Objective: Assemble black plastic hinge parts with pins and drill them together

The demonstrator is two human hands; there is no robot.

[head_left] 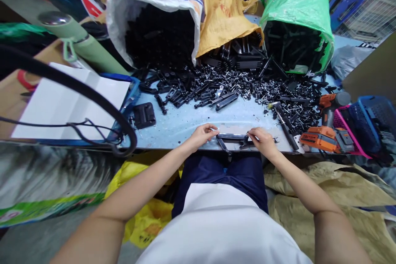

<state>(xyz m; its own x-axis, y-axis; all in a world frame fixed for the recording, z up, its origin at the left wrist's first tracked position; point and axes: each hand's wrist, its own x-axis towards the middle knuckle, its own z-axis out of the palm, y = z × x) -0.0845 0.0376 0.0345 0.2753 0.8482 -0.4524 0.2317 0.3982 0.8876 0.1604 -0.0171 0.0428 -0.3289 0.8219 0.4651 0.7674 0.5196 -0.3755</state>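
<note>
A long black bar-shaped part [232,136] with a shiny upper edge lies level at the front edge of the workbench, between my two hands. The fingers of my left hand [202,135] are pinched at its left end. At the right end, my right hand [262,140] has its thumb and fingertips pressed together; a tiny dark thing seems to be between them, too small to name. A short dark arm [221,144] angles down under the bar's left part. Other dark pieces beneath the bar are partly hidden.
Behind my hands spreads a heap of black parts and screws [241,84], spilling from white [119,16], orange [219,12] and green [297,0] sacks. To the right are a hammer [286,128], an orange cordless drill [324,138] and baskets [375,111]. A black cable arm [93,95] crosses the left.
</note>
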